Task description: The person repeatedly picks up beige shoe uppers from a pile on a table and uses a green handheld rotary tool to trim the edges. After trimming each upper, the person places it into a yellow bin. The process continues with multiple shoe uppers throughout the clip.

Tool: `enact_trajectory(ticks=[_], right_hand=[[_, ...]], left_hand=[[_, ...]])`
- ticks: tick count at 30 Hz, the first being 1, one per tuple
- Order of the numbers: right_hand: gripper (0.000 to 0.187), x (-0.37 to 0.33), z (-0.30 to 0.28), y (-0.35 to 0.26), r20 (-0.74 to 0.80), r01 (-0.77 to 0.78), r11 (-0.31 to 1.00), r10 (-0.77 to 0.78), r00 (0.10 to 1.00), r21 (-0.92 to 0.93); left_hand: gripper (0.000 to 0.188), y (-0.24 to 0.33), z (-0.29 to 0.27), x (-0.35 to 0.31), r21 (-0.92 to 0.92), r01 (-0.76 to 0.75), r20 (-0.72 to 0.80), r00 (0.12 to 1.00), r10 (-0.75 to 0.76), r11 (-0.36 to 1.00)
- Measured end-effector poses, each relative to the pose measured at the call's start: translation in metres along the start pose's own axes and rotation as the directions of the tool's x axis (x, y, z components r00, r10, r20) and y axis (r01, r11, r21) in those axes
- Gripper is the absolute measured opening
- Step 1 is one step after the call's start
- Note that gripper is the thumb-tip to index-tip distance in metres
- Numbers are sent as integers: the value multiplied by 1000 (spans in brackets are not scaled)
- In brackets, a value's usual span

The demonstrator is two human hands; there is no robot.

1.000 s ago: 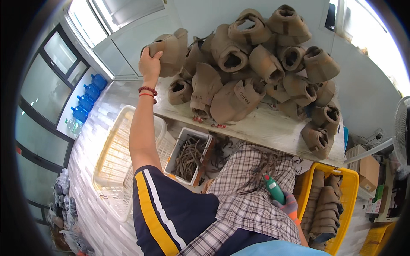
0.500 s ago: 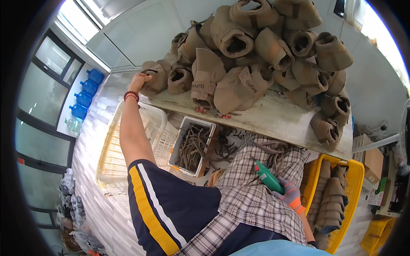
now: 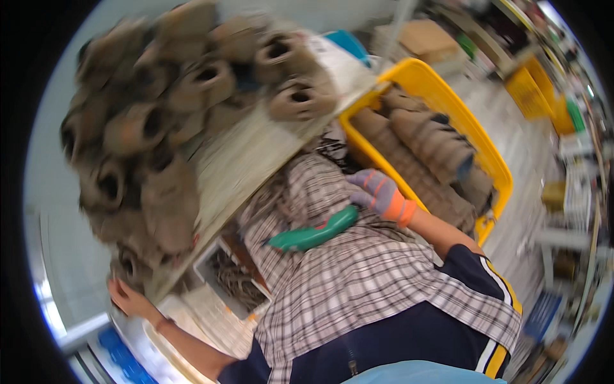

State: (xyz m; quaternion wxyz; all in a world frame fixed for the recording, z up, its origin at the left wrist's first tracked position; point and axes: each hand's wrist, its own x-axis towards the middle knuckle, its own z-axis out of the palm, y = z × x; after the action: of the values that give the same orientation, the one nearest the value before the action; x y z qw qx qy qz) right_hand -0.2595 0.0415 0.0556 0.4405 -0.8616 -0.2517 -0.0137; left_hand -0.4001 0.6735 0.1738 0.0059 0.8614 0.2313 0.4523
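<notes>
Brown bell-shaped padded fabric pieces (image 3: 169, 198) are heaped on the worktable at the left, blurred by motion. My bare left hand (image 3: 131, 299), fingers apart, is beside the nearest brown piece (image 3: 132, 264) at the table's end; whether they touch is unclear. Across my lap, on a checked apron (image 3: 345, 281), lies a green handheld power tool (image 3: 310, 235) with a narrow tip. My right hand (image 3: 380, 194), in a grey and orange glove, is just past the tool's rear end. Its fingers are loosely spread and not wrapped round the tool.
A yellow crate (image 3: 495, 160) with stacked brown pieces stands at my right. Under the edge of the wooden worktable (image 3: 233, 157) is a white bin (image 3: 211, 259) of dark strips, beside a pale plastic basket (image 3: 185, 320). Cardboard boxes (image 3: 428, 38) and shelving stand farther right.
The view has swung right, so the heap now appears at the left. My right hand has let go of the green tool, which now lies on my lap. My left hand has come off the brown piece.
</notes>
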Motion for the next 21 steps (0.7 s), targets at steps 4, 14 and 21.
enact_trajectory(ticks=[4,14,21], right_hand=[[28,-36,-46,96,-635,-299,930,100,766,-214],[30,-132,-143,269,-396,-813,443,871,291,377],[55,-155,-112,276,-391,-219,465,867,309,858]], left_hand=[[14,167,16,-61,-487,55,347,928,135,872],[12,336,43,-109,-794,134,482,734,479,593],[11,400,78,-120,-812,485,576,573,583,325]])
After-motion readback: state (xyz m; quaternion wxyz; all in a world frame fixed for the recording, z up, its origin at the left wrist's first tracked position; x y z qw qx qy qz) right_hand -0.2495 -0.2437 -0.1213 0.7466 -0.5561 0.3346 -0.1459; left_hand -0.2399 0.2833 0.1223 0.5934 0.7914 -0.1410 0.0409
